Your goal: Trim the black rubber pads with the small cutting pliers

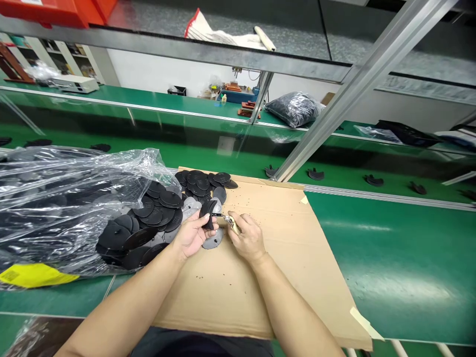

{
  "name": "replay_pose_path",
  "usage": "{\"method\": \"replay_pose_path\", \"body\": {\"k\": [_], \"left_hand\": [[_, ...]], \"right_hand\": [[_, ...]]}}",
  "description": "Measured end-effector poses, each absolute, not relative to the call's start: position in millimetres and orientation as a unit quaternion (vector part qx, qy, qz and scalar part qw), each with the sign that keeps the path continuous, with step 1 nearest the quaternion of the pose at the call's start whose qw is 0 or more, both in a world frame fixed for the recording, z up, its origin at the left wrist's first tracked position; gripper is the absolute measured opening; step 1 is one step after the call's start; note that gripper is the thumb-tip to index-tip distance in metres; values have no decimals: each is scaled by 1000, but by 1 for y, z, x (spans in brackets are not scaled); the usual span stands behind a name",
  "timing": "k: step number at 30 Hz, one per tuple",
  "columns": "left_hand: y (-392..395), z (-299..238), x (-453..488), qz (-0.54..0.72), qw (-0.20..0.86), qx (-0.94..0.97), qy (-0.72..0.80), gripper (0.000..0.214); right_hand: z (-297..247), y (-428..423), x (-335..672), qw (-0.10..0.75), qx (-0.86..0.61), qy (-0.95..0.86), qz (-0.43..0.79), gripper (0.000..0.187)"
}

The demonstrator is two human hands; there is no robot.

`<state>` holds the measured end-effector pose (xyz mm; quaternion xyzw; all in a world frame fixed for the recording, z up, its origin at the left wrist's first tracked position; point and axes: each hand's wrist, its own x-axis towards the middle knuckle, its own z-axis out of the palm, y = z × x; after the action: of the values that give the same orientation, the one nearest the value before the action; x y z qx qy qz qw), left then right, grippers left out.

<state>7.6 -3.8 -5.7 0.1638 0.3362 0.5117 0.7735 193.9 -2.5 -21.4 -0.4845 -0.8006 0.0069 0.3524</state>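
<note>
My left hand (pixel 192 236) grips a black plastic disc (pixel 207 214), tilted on edge over the cardboard. My right hand (pixel 247 237) is closed around a small hand tool (pixel 228 219) with a cream handle and a shiny metal head; its exact kind is too small to make out. The tool's dark tip meets the disc, or comes very near it. Just below the hands a grey disc (pixel 212 239) lies flat on the cardboard sheet (pixel 297 263). Left of my left hand, black discs (pixel 158 210) are heaped, some showing grey undersides.
A clear plastic bag (pixel 74 198) of discs with a yellow label (pixel 35 275) covers the left bench. Dark crumbs dot the cardboard. Behind, a green conveyor belt (pixel 345 187) carries curved black parts (pixel 374 180). A metal post (pixel 334 104) rises beyond the cardboard; a glove (pixel 226 37) lies on the overhead shelf.
</note>
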Motion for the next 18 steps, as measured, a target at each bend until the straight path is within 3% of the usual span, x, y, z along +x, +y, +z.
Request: {"method": "replay_pose_path", "body": {"k": [6,12,18], "left_hand": [[-5,-6,10,518,765,167,344,13],[-3,-6,12,565,724,200,341,30],[1,-6,8,604,704,180,328,31]], "right_hand": [[-23,-5,192,330,-526,-784,11,41],[-31,-5,190,405,-518,-738,153,32],[-34,-1,193,442,-509,-716,182,30]]}}
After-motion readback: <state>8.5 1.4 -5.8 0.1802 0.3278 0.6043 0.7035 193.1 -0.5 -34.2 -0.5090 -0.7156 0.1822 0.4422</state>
